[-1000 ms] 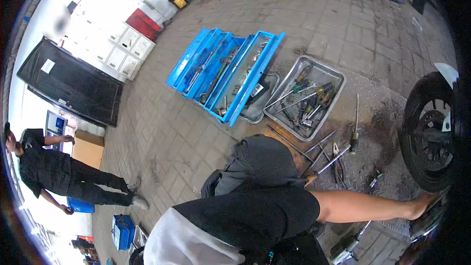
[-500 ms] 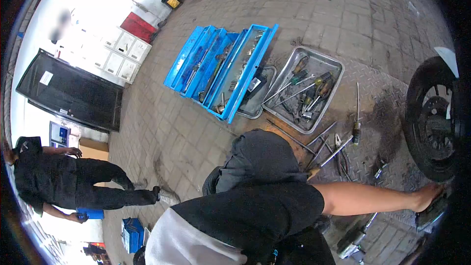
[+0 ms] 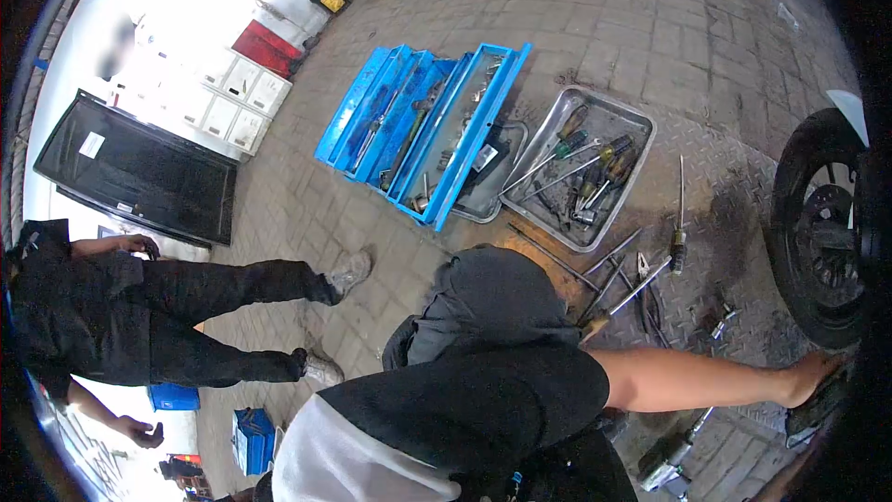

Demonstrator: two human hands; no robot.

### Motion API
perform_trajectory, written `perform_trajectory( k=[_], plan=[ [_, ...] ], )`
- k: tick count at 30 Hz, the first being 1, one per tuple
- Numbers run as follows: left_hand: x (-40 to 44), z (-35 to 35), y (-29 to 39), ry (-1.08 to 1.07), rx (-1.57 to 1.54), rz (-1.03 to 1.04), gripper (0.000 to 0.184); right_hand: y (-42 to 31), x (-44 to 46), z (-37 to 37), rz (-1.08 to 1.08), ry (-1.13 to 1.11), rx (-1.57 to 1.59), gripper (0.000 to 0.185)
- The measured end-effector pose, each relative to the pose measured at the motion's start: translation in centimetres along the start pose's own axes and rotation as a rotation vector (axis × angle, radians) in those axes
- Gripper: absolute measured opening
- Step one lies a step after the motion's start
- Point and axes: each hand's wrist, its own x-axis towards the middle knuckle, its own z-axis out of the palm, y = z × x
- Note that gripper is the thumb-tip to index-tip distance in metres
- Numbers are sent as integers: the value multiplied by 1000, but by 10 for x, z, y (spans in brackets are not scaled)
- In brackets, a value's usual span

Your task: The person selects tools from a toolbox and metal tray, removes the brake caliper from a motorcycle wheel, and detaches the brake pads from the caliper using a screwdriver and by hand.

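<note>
Measured from the rectangular silver metal tray [image 3: 613,121], the black-tyred wheel [image 3: 822,242] stands to its right in view; the person's left hand [image 3: 810,379] is below right, just beside that tyre, as it was half a second ago. Whether its fingers are open or closed cannot be told. The tray's screwdrivers [image 3: 569,144] lie unchanged. Left of the tray, beyond the open blue metal toolbox [image 3: 480,139], a black-clothed co-worker [image 3: 102,316] has stepped closer, one grey shoe [image 3: 348,272] now forward.
</note>
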Motion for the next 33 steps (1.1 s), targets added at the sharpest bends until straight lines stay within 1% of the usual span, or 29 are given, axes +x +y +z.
perform_trajectory(
  k=[1,2,3,4,6,7,10,12,13,15,16,17,18,19,20,21,22,23,24,25,27,28,30,31,32,33],
  plan=[
    [7,1,-3,-138,-506,-224,39,29,-25,-21,144,-121,29,28],
    [9,1,-4,-219,-773,-327,39,46,-40,-34,291,-241,54,27],
    [12,0,-2,-279,-1025,-458,39,12,-45,-32,275,-370,282,30],
    [15,-6,-1,-316,-895,-439,39,-8,-50,-26,175,-303,220,36],
    [12,-11,-5,-348,-769,-428,39,-6,-38,-27,226,-135,131,40],
    [11,-10,-10,-314,-642,-401,40,-2,-36,-25,231,-138,123,40],
    [6,-7,-17,-288,-456,-357,41,26,-23,-16,424,-262,217,39],
    [4,-7,-19,-273,-387,-334,41,49,-15,-8,510,-336,278,43],
    [4,0,-35,-233,-367,-297,41,64,-14,-5,543,-360,295,45],
    [7,3,-37,-189,-347,-254,40,108,-21,-6,351,-395,-45,45],
    [8,-2,-23,-187,-244,-175,40,155,-29,-10,346,-402,-40,45],
    [8,-8,-13,-181,-193,-144,40,215,-43,-22,266,-388,28,46],
    [8,-15,-4,-174,-142,-114,41,245,-52,-31,191,-373,91,46],
    [10,-20,3,-234,-149,-143,41,138,-40,-19,485,-212,193,44],
    [11,-15,1,-266,-160,-155,41,76,-42,-21,486,-217,181,44],
    [12,-11,-1,-298,-170,-168,41,31,-47,-21,374,-246,137,39],
    [13,2,-15,-233,-498,-247,42,-4,-56,-24,263,-276,94,44],
    [13,3,-18,-199,-663,-289,43,-36,-67,-30,225,-445,233,43],
    [14,0,-12,-159,-828,-328,43,-52,-77,-31,186,-612,375,42],
    [19,-14,-12,-250,-499,-358,43,-41,-90,-29,189,-613,370,42],
    [22,-28,-2,-414,-163,-315,44,-2,-112,-32,258,-627,314,40],
    [24,-36,2,-494,2,-278,45,24,-119,-31,342,-616,267,39],
    [16,-26,-9,-447,-107,-259,47,104,-128,-36,525,-529,169,38],
    [12,-17,-18,-438,-133,-250,48,142,-124,-37,532,-481,93,37],
    [8,4,-49,-334,-239,-426,49,170,-111,-37,436,-468,-52,37],
    [12,6,-47,-343,-277,-402,50,182,-95,-36,283,-491,-291,36]
  ],
)
